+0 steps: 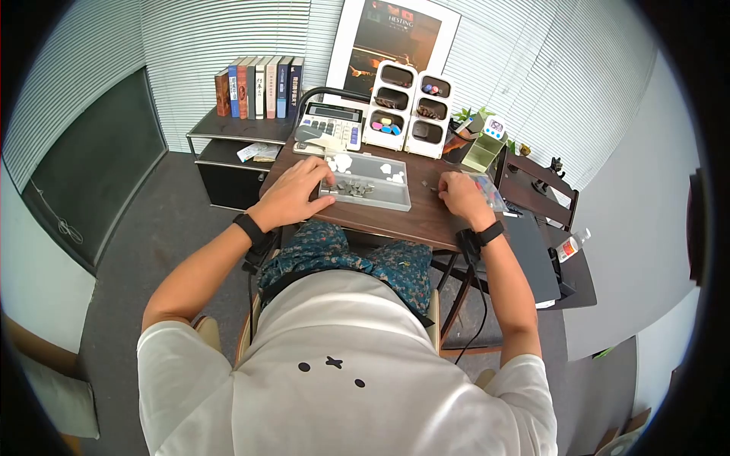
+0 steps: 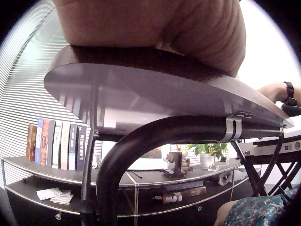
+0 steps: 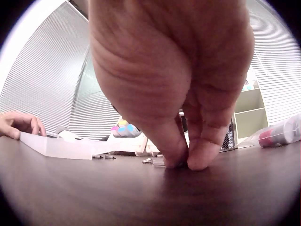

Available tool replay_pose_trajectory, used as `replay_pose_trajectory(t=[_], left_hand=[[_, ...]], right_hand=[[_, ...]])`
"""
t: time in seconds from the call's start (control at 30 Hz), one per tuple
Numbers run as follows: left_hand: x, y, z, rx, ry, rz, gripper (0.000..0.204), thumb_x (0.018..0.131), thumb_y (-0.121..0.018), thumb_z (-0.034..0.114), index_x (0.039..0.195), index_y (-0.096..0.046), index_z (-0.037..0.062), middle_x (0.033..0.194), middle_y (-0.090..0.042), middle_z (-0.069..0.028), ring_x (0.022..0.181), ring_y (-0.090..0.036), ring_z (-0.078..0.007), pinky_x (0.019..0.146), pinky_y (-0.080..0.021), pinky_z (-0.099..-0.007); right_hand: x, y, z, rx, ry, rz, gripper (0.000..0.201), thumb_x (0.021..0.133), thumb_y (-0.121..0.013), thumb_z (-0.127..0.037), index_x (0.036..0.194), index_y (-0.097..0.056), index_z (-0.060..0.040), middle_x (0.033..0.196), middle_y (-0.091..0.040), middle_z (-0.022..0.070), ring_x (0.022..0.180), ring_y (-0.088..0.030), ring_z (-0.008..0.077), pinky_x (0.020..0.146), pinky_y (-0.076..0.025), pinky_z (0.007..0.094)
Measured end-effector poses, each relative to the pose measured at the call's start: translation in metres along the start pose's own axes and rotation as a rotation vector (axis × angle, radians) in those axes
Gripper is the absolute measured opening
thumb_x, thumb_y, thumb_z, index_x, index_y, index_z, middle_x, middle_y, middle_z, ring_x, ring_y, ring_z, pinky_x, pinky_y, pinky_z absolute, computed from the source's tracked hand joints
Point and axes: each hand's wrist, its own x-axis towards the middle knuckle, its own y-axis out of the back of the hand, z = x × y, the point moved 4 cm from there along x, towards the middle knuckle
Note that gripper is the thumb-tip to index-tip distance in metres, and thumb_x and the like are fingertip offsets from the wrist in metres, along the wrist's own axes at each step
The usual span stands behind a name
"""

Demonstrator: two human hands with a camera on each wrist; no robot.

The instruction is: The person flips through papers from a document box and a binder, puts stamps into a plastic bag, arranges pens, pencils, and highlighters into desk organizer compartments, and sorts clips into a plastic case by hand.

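Observation:
A translucent tray (image 1: 388,199) holds a pile of small metal pieces (image 1: 353,189) and several white pieces (image 1: 344,163). At its left end rests the left hand (image 1: 295,191), fingers loosely bent, thumb by the front corner; the left wrist view shows only the base of this hand (image 2: 155,23). To the tray's right, the right hand (image 1: 462,199) points down to the table. In the right wrist view, the right hand's (image 3: 174,84) thumb and fingertips come close together on the wood beside small metal pieces (image 3: 158,163); whether something is between them is hidden.
Behind the tray stand a calculator (image 1: 332,126) and a white organizer (image 1: 386,106) with small coloured items. A clear bag (image 1: 490,194) and a green holder (image 1: 480,154) are right of the right hand. A black folder (image 1: 528,254) and a bottle (image 1: 572,245) lie farther right.

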Motion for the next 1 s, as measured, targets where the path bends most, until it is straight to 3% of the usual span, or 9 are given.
replay_pose_trajectory(t=[0.13,0.37,0.43,0.53,0.57,0.77,0.9,0.97,1.0], left_hand=[[0.000,0.000,0.000,-0.002,0.009,-0.002,0.030,0.094,-0.077,0.026,0.114,-0.061,0.0105,0.126,-0.056,-0.0116,0.122,-0.058,-0.0366,0.105,-0.047,-0.0474],[0.000,0.000,0.000,0.006,0.012,-0.006,0.030,0.094,-0.078,0.027,0.114,-0.062,0.0110,0.125,-0.056,-0.0119,0.122,-0.058,-0.0367,0.105,-0.047,-0.0477],[-0.001,0.000,-0.001,0.010,0.014,-0.009,0.030,0.094,-0.078,0.027,0.115,-0.062,0.0110,0.125,-0.056,-0.0118,0.123,-0.058,-0.0365,0.105,-0.047,-0.0477],[0.000,0.000,-0.001,0.009,0.011,-0.007,0.031,0.094,-0.078,0.026,0.115,-0.061,0.0110,0.124,-0.056,-0.0116,0.122,-0.058,-0.0362,0.105,-0.047,-0.0476],[0.000,-0.001,-0.001,0.003,0.006,0.000,0.031,0.094,-0.078,0.026,0.115,-0.061,0.0110,0.124,-0.056,-0.0116,0.122,-0.058,-0.0361,0.105,-0.047,-0.0475],[0.000,-0.001,-0.002,0.014,-0.001,0.000,0.031,0.094,-0.078,0.025,0.115,-0.061,0.0111,0.124,-0.056,-0.0114,0.121,-0.058,-0.0363,0.104,-0.047,-0.0471],[-0.002,0.000,-0.001,0.011,0.007,0.004,0.031,0.094,-0.078,0.025,0.115,-0.061,0.0109,0.124,-0.056,-0.0112,0.121,-0.058,-0.0361,0.104,-0.047,-0.0471],[-0.001,-0.001,-0.002,0.001,0.006,0.006,0.032,0.093,-0.079,0.025,0.115,-0.061,0.0108,0.124,-0.056,-0.0110,0.121,-0.058,-0.0359,0.104,-0.047,-0.0467],[-0.001,-0.001,-0.002,0.000,0.004,0.006,0.032,0.093,-0.079,0.025,0.115,-0.061,0.0108,0.124,-0.056,-0.0110,0.121,-0.058,-0.0359,0.104,-0.047,-0.0467]], right_hand=[[0.002,-0.003,0.005,-0.017,-0.011,0.011,0.009,0.082,-0.076,-0.006,0.086,-0.071,0.0001,0.091,-0.075,0.0227,0.092,-0.073,0.0416,0.081,-0.057,0.0493],[-0.005,0.001,0.005,0.165,-0.011,0.017,0.012,0.080,-0.073,-0.004,0.090,-0.071,0.0020,0.086,-0.073,0.0205,0.086,-0.074,0.0369,0.077,-0.057,0.0451],[-0.003,0.007,-0.011,0.210,0.060,0.000,0.013,0.080,-0.073,-0.003,0.091,-0.070,0.0032,0.080,-0.071,0.0143,0.078,-0.071,0.0277,0.072,-0.056,0.0395],[-0.001,0.025,-0.050,0.451,0.080,0.051,0.010,0.080,-0.074,0.000,0.087,-0.068,0.0032,0.076,-0.069,0.0151,0.070,-0.068,0.0280,0.067,-0.054,0.0393],[0.003,0.016,-0.051,0.714,0.050,-0.024,0.009,0.085,-0.073,0.001,0.092,-0.067,0.0027,0.072,-0.066,0.0091,0.066,-0.063,0.0170,0.062,-0.051,0.0336],[0.011,0.029,-0.084,0.566,0.079,0.048,0.014,0.090,-0.075,0.001,0.101,-0.066,0.0020,0.072,-0.064,0.0065,0.069,-0.064,0.0109,0.062,-0.051,0.0321],[0.018,0.024,-0.087,0.925,0.046,0.020,0.012,0.093,-0.070,0.003,0.104,-0.065,0.0024,0.076,-0.065,0.0046,0.069,-0.065,0.0108,0.062,-0.053,0.0287],[0.019,0.039,-0.073,0.438,0.075,0.223,0.017,0.089,-0.074,-0.003,0.106,-0.071,-0.0001,0.094,-0.074,0.0196,0.086,-0.074,0.0369,0.079,-0.059,0.0440],[0.018,0.036,-0.060,0.436,0.074,0.224,0.017,0.089,-0.074,-0.003,0.106,-0.071,-0.0001,0.094,-0.074,0.0196,0.086,-0.074,0.0369,0.079,-0.059,0.0440]])
